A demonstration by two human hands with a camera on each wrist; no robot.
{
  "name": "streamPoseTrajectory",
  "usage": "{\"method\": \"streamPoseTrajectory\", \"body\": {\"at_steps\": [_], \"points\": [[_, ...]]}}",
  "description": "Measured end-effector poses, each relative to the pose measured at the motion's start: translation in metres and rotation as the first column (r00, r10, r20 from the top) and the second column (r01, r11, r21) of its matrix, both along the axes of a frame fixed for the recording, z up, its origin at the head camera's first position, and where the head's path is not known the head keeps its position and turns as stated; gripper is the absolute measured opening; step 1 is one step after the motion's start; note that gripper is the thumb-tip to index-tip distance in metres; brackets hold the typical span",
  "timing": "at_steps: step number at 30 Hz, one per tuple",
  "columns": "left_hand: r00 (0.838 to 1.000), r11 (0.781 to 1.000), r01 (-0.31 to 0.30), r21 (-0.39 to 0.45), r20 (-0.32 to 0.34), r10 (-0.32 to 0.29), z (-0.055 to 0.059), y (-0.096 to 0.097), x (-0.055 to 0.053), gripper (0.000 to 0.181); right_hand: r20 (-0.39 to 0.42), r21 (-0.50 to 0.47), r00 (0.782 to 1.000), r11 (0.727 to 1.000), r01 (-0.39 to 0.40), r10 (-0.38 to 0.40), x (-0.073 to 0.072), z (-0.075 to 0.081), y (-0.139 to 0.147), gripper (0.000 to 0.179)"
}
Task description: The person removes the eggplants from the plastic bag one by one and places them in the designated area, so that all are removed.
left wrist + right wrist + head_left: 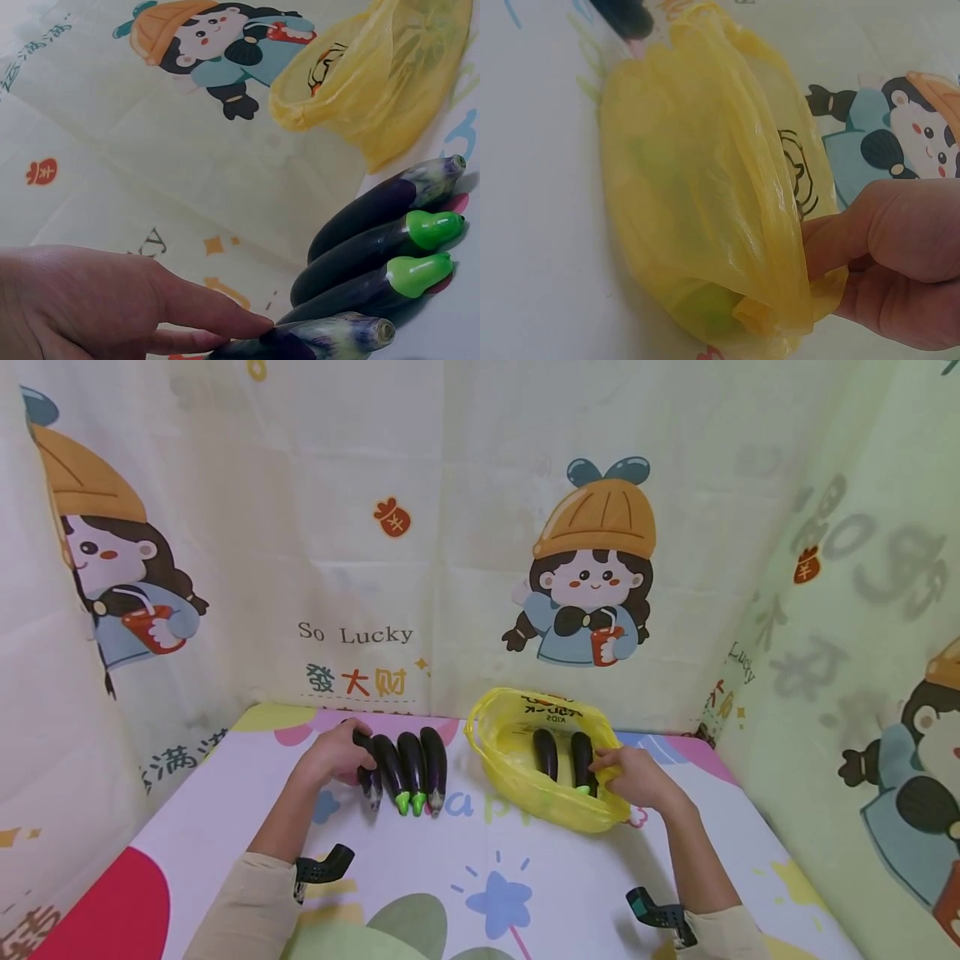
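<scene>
Eggplants (412,764) lie beyond the tan sleeves (251,906) nearest my head camera, four in a row left of the yellow bag (536,802) and at least two more inside it. In front of the bag I see a pale blue star (498,903) printed on the smooth, mostly white counter (390,868).

Left of the bag, the four show glossy, near-black skins and smooth, elongated shapes. They lie side by side, long axes roughly parallel and running away from me, stem ends toward me, rounded ends pointing off. The middle two carry bright green caps; the outer two end in mottled, greyish purple. At the row's end farthest from the bag, the left hand (341,753) grips the outermost eggplant (322,337).

The bag is thin, crinkled, translucent plastic with a wide, gaping mouth. Its eggplants also run lengthwise away from me, one with a green cap at its near end. At the bag's right rim, the right hand (637,777) reaches its fingers inside; I cannot tell whether they clamp anything. Both hands are well apart.

Behind the bag hangs a creased, pale cloth (465,568) printed with cartoon figures.
</scene>
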State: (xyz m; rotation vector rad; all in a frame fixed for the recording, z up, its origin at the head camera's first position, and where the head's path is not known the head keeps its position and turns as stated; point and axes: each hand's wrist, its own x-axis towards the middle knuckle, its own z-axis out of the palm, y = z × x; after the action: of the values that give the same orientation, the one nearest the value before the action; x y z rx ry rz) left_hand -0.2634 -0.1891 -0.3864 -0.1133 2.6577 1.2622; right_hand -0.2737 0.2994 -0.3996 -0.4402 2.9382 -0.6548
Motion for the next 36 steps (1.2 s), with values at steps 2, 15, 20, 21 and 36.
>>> {"method": "streamPoseTrajectory", "body": {"at_steps": [2, 15, 20, 21, 36], "points": [[1.0, 1.0, -0.011, 0.006, 0.019, 0.011, -0.003, -0.001, -0.001, 0.063, 0.002, -0.001, 1.0, 1.0, 0.0, 0.0, 0.0, 0.0, 0.0, 0.039], [0.997, 1.0, 0.012, -0.001, 0.071, -0.012, -0.015, -0.001, -0.005, 0.061, 0.008, -0.01, 1.0, 1.0, 0.009, -0.009, 0.003, 0.001, -0.002, 0.038], [0.996, 1.0, 0.006, -0.008, 0.092, -0.005, -0.019, 0.002, -0.007, 0.061, 0.001, -0.01, 1.0, 1.0, 0.004, -0.004, 0.004, 0.001, -0.001, 0.037], [0.996, 1.0, 0.004, -0.011, 0.094, -0.003, -0.019, 0.003, -0.007, 0.06, 0.0, -0.01, 1.0, 1.0, 0.002, -0.002, 0.004, 0.001, -0.001, 0.037], [0.995, 1.0, -0.008, 0.014, 0.1, 0.006, -0.024, 0.007, -0.009, 0.06, 0.005, -0.011, 1.0, 1.0, 0.004, -0.003, 0.003, 0.0, -0.002, 0.037]]}}
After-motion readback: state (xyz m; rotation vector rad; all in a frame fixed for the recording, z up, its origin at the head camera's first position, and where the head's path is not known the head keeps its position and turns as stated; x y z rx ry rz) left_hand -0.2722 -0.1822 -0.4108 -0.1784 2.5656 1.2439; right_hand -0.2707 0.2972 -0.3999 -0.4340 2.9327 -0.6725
